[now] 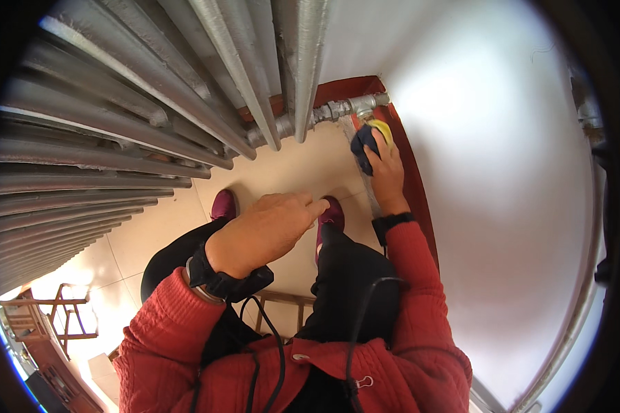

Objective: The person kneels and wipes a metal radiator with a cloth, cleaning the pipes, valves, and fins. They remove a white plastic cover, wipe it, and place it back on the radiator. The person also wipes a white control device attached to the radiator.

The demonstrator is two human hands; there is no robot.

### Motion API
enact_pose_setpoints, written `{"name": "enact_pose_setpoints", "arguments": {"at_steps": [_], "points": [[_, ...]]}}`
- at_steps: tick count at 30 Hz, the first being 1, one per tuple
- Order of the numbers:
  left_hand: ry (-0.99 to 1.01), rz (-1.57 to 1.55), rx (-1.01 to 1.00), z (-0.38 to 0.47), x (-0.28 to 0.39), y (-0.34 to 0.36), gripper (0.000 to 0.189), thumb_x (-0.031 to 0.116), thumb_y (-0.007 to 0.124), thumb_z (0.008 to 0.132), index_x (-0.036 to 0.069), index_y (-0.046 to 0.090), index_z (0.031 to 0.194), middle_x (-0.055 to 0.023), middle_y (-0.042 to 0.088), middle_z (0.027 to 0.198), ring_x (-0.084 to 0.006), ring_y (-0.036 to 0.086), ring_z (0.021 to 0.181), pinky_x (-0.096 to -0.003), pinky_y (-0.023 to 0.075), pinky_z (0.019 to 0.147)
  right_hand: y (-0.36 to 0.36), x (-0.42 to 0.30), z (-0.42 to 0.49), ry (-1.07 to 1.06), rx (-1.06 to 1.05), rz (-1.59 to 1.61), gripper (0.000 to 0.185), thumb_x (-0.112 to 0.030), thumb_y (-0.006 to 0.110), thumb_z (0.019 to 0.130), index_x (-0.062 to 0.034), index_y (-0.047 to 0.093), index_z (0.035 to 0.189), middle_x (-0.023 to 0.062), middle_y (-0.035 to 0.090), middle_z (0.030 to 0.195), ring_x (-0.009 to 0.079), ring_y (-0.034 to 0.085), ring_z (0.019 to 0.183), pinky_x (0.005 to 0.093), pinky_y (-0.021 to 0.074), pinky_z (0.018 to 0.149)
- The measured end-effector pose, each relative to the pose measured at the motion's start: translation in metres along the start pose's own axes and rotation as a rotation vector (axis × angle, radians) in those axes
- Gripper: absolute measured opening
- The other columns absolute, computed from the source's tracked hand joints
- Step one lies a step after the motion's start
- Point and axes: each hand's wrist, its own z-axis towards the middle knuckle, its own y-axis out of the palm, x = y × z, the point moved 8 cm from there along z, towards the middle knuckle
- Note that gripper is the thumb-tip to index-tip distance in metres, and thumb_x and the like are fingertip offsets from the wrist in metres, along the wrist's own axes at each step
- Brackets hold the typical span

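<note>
My right hand (387, 170) grips a dark and yellow cloth (364, 148) just below the valve-like fitting (363, 107) on a silver-painted pipe, beside the red baseboard (408, 149). The cloth hides part of that fitting's lower end. My left hand (268, 227) hovers over the floor between my knees, back of the hand up, fingers extended and slightly bent, with nothing seen in it. Its palm side is hidden. Each wrist wears a black band with a cable near it.
A silver column radiator (186, 108) fills the left and top. A white wall (496, 206) rises at the right, with a pipe (573, 330) along it. My feet in maroon shoes stand on beige tiles (284, 170). A wooden folding chair (67, 315) is at the lower left.
</note>
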Motion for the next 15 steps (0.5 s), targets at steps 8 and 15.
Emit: {"name": "enact_pose_setpoints", "arguments": {"at_steps": [8,15], "points": [[-0.033,-0.001,-0.067,-0.013,-0.001,-0.005,0.037,0.011,0.059,0.096,0.003,0.056,0.133,-0.0136,0.063,0.11,-0.0331,0.062,0.106,-0.0427,0.0498,0.088,-0.016,0.024,-0.033,0.45,-0.129,0.001,0.041,0.004,0.074,0.07,-0.0102,0.073,0.108,0.0116,0.06,0.138,0.0373,0.06,0.117,0.0421,0.054,0.092],[-0.038,0.009,-0.093,-0.014,-0.001,-0.007,0.042,0.008,0.062,0.093,0.001,0.056,0.134,-0.0137,0.062,0.109,-0.0334,0.061,0.105,-0.0425,0.0501,0.088,-0.017,0.024,0.09,0.316,0.133,0.165,0.061,-0.006,0.081,0.071,-0.0126,0.064,0.129,0.0193,0.055,0.141,0.0419,0.055,0.124,0.046,0.0487,0.102]]}}
